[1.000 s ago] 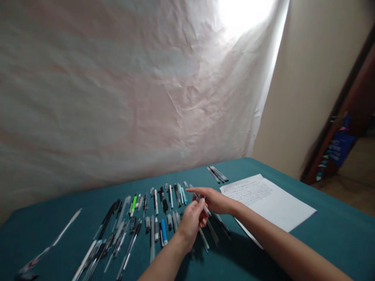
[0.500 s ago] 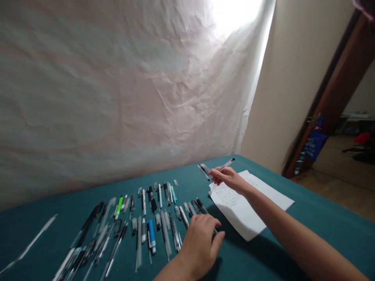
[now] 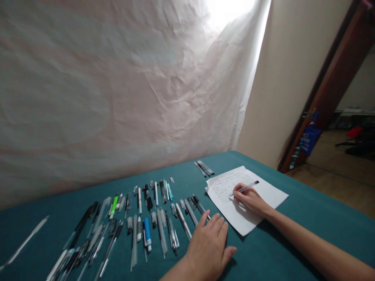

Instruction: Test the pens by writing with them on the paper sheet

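Note:
My right hand (image 3: 248, 197) grips a clear pen (image 3: 246, 187) with a dark end, its tip down at the sheet of paper (image 3: 249, 220). Rows of handwriting cover the upper part of that white sheet. My left hand (image 3: 209, 244) lies palm down on the cloth, fingers apart, holding nothing. Just beyond its fingertips are dark pens (image 3: 200, 205). Left of it, a white pen (image 3: 183, 221) and a blue highlighter (image 3: 147, 234) lie among several pens, caps and refills.
A small group of clear pens (image 3: 204, 168) lies behind the paper. A green highlighter (image 3: 113, 206) and more pen parts spread across the left of the green tablecloth (image 3: 96, 187). A pale sheet (image 3: 146, 97) hangs behind; a doorway with a blue bag (image 3: 310, 138) is at right.
My right hand has come down from the group of pens onto the paper, bringing the pen along. My left hand has shifted right, its fingers flatter. The view has turned slightly.

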Demonstrator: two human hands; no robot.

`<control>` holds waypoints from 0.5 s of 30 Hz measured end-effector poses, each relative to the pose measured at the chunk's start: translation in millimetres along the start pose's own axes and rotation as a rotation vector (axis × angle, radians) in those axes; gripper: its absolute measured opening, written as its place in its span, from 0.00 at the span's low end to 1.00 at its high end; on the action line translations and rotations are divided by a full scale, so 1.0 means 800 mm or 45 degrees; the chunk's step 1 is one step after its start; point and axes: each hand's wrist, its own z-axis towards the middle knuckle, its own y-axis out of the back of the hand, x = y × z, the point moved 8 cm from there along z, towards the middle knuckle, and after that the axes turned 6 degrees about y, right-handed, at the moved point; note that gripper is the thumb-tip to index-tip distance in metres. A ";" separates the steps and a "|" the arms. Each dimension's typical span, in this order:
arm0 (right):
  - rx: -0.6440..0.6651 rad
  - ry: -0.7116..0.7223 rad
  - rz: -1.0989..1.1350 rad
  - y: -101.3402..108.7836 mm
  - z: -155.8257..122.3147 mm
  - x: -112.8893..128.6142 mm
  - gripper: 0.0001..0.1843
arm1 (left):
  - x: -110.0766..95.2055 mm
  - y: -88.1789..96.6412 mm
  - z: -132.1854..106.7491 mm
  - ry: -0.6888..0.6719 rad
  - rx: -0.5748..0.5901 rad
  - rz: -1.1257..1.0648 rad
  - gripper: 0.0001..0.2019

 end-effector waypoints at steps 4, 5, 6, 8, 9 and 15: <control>-0.082 0.018 -0.091 0.003 -0.003 -0.003 0.09 | -0.004 -0.007 0.013 0.026 0.021 0.012 0.29; -0.099 0.021 -0.111 0.005 -0.003 -0.004 0.10 | -0.004 -0.009 0.016 0.034 0.032 0.010 0.30; -0.110 0.023 -0.128 0.006 -0.003 -0.004 0.10 | -0.005 -0.011 0.018 0.043 0.041 0.008 0.30; -0.118 0.025 -0.154 0.009 -0.003 -0.004 0.11 | -0.005 -0.014 0.019 0.054 0.058 0.000 0.31; -0.118 0.026 -0.163 0.010 -0.003 -0.004 0.11 | -0.005 -0.014 0.018 0.060 0.063 -0.005 0.31; -0.139 0.040 -0.191 0.014 -0.003 -0.005 0.10 | -0.002 -0.009 0.011 0.088 0.052 -0.017 0.29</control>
